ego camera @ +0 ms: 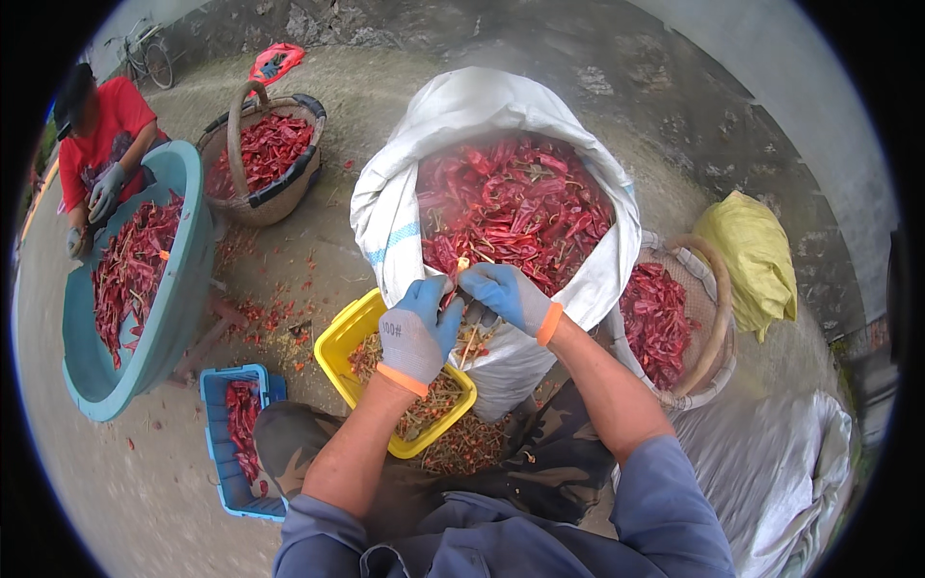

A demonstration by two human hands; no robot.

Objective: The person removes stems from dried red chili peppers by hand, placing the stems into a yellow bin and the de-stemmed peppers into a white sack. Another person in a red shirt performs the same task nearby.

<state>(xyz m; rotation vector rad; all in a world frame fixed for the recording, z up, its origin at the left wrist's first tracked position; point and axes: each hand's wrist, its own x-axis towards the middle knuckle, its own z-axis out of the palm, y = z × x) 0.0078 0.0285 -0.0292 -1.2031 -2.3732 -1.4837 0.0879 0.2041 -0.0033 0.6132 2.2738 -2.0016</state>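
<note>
Both of my hands wear grey-and-blue work gloves with orange cuffs and meet over the near edge of a big white woven sack (386, 191). My left hand (421, 326) pinches a dried red chili (449, 297), mostly hidden by the fingers. At its pale upper end, the fingertips of my right hand (509, 292) are closed on it. Dried red chilies (517, 209) fill the sack's mouth. Below my left hand stands a yellow plastic tub (334, 350) holding chili stalks and scraps (431, 408), partly covered by my forearm.
A blue crate (219, 462) with chilies sits left of my knee. Wicker baskets of chilies stand at right (712, 361) and upper left (285, 206). Behind the right one lies a yellow sack (748, 253). At far left, a gloved co-worker (108, 137) leans over a teal basin (177, 289) of chilies.
</note>
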